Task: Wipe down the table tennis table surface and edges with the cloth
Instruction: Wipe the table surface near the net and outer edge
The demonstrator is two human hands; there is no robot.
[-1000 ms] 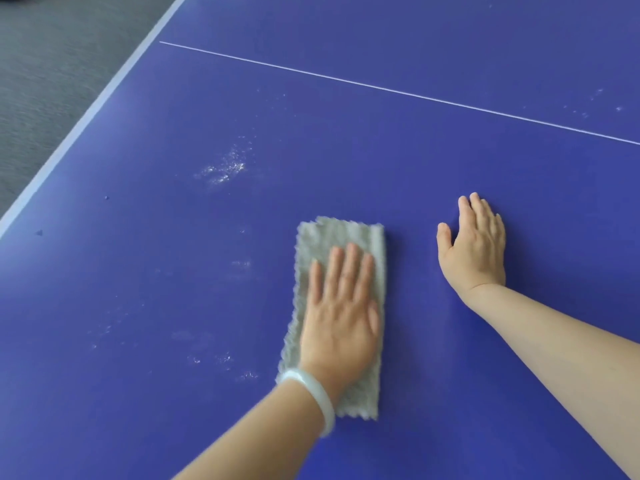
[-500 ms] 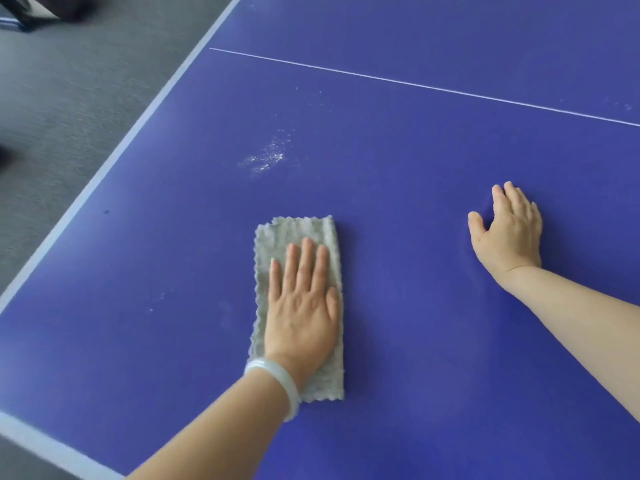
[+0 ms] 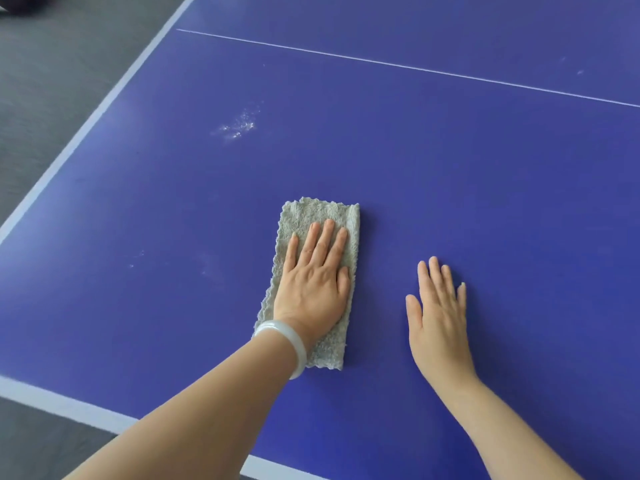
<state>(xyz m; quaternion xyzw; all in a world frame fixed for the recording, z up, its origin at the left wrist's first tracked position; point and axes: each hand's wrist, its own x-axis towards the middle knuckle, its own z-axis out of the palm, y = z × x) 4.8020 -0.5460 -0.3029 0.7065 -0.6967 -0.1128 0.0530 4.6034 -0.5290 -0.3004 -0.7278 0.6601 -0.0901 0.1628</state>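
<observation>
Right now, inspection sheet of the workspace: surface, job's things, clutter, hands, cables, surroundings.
Surface: blue table tennis table with white edge lines; white dusty smear beyond the cloth to its left; faint specks nearer the left edge.
Job's things: grey cloth, folded, flat on the table.
Clutter: nothing seen.
Hands: left hand flat, pressing the cloth, white bangle at the wrist; right hand flat on bare table, apart from the cloth.
Cables: nothing seen.
Surroundings: grey floor; blurred dark shape at top left.

Both forearms (image 3: 207,414) are bare up to the picture's edge. The left hand (image 3: 311,289) has a thick, smooth, milky-white bangle (image 3: 284,344) round its wrist. The right hand (image 3: 438,313) and wrist are bare.
</observation>
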